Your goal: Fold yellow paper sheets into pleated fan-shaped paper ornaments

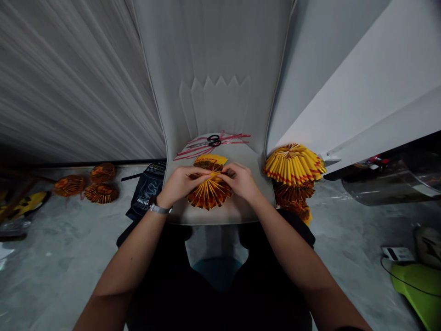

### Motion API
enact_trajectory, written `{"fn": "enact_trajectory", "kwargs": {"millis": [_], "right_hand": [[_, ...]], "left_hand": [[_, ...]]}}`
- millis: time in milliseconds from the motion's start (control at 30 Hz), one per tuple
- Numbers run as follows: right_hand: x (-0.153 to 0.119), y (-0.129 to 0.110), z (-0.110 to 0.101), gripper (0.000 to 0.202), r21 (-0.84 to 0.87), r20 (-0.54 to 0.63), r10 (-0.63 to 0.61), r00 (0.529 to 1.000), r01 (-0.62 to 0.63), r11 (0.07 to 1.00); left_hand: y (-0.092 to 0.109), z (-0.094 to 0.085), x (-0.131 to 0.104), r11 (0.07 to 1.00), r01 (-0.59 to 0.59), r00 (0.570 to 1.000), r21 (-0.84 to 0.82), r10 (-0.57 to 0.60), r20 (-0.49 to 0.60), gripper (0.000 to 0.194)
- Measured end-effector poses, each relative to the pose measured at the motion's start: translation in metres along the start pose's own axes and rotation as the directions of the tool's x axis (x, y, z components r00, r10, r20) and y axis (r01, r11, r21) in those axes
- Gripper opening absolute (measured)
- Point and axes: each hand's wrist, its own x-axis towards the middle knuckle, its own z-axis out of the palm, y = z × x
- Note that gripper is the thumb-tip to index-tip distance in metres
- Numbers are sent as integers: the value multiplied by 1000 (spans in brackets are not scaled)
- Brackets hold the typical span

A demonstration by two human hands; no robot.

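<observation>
Fan (209, 193), pleated and half-spread on the chair seat (220, 214), is pinched at its centre by left hand (181, 184) and right hand (241, 181); several finished fans (292, 165) are piled alongside.

A person's left hand (179, 183) and right hand (241, 180) pinch the top of a pleated yellow-and-red paper fan (209, 193) on the seat of a pale chair (220, 92). Black-handled scissors (209, 141) lie on red ribbon strips (193, 149) farther back on the seat. A stack of finished fans (293, 165) sits just right of the chair; three more fans (90, 184) lie on the floor at left, near a dark bag (146, 189).
</observation>
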Motion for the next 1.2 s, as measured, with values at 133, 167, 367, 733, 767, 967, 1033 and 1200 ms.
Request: {"fn": "enact_trajectory", "kwargs": {"millis": [133, 167, 367, 733, 767, 967, 1033, 1200], "right_hand": [[-1, -10, 0, 13, -71, -87, 33, 996, -40, 997], [-3, -14, -3, 13, -44, -54, 16, 998, -18, 999], [-11, -26, -13, 14, 100, 114, -107, 988, 96, 990], [-5, -24, -3, 14, 119, 105, 3, 994, -15, 993], [-5, -25, -2, 14, 106, 74, 5, 997, -13, 994], [-6, -28, 9, 17, 37, -29, -28, 999, 29, 999], [-6, -27, 12, 17, 31, -48, -36, 998, 38, 999], [-7, -29, 14, 17, 8, -75, -43, 996, 43, 999]], "left_hand": [[-3, 7, 2, 999, 27, 993, 43, -22, -119, 28], [-4, 8, 2, 999, 32, 990, 41, -26, -138, 27], [-5, 3, 6, 998, -21, 998, 61, 24, -62, 22], [-4, -2, 4, 985, -103, 994, 136, 98, 44, 24], [-4, -3, 3, 984, -109, 994, 140, 104, 44, 24], [1, -2, 1, 992, -94, 995, 84, 91, 36, 25], [3, 0, 0, 994, -79, 997, 72, 77, 28, 29], [4, 2, -1, 985, -105, 994, 139, 110, -24, 22]]}}
